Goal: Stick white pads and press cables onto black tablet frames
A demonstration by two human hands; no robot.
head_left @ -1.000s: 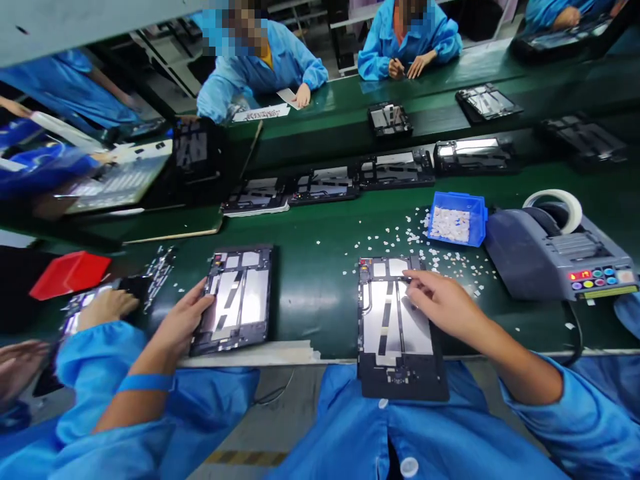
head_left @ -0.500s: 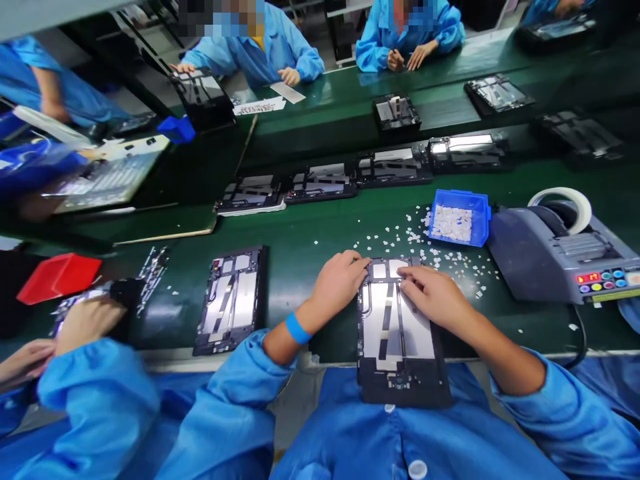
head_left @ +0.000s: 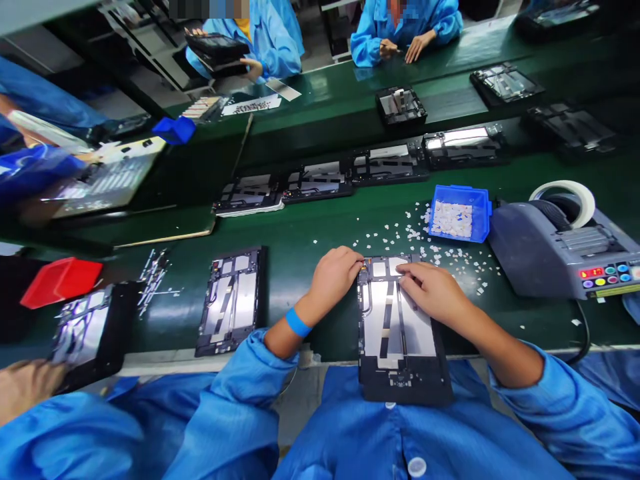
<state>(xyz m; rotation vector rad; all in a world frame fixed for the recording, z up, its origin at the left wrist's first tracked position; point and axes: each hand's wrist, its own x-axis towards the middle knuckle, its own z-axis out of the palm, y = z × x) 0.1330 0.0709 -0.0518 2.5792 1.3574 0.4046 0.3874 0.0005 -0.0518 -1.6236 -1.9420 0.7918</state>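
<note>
Green conveyor bench [head_left: 310,240], matte. Opened tablet chassis [head_left: 397,333]: black frame, silver foil panels, overhanging the near edge. Left hand [head_left: 333,280] steadies its top-left corner; right hand [head_left: 433,290] presses fingertips flat on the top edge. Advisable: firm, even pressure, frame kept square. Blue plastic bin [head_left: 481,215] of white pads, grey tape dispenser [head_left: 555,257] beyond.

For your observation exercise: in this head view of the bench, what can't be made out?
- Whatever the right hand presses on the tablet frame: hidden under its fingers.
- Left hand fingertips: curled over the frame's corner.
- Pieces in the blue bin: too small to identify.
- Tape dispenser: cut off by the right edge.
</note>
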